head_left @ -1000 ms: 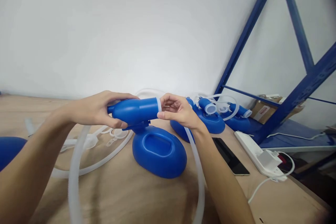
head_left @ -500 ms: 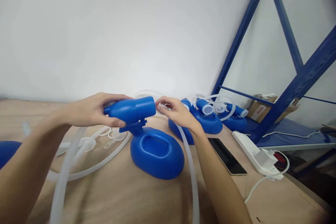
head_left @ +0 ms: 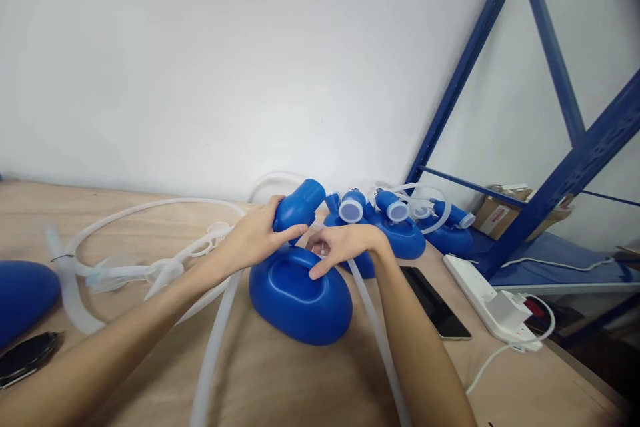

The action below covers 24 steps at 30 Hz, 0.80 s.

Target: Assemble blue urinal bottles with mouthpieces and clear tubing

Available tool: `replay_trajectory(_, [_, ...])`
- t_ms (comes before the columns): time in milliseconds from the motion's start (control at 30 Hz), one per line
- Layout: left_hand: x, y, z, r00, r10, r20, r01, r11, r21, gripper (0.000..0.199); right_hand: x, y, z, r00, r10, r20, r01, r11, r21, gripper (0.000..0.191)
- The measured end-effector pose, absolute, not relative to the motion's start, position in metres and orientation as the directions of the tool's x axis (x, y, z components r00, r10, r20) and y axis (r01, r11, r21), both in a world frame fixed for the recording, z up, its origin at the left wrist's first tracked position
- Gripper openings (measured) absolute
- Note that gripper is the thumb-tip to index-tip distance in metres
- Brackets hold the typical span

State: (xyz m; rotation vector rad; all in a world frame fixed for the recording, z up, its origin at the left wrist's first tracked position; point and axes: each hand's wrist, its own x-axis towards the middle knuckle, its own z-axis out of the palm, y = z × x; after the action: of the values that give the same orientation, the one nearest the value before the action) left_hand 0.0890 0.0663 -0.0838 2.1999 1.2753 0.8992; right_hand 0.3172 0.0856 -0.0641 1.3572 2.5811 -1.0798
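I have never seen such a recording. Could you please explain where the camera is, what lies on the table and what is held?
There is no robot: a person works with two bare hands. One camera, worn on the head, looks forward and down. The left hand holds a blue bottle-shaped piece, its wide end tilted up and rightward. The right hand has its thumb on a blue container; whether its other fingers hold something is hard to see. On the wooden table lie whitish tubing, more blue containers, a dark phone and a white power strip.
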Motion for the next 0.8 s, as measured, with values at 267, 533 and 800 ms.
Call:
replay_trajectory(267, [0.095,0.073,-0.1,0.456,0.822,0.343,0.576,-0.566,0.59,0.07,0.308,0.092,-0.075,-0.514,0.741,-0.432,0.82,0.279,-0.499,0.053])
replay_trajectory(533, [0.085,0.054,-0.072,0.499,0.834,0.234,0.591,-0.525,0.612,0.047,0.306,0.085,-0.069,-0.369,0.768,-0.523,0.866,0.08,-0.494,0.055])
replay_trajectory(800, [0.058,0.05,-0.042,0.408,0.913,-0.009,0.666,-0.29,0.687,0.067,0.314,0.091,-0.072,-0.35,0.802,-0.484,0.88,0.104,-0.464,0.06])
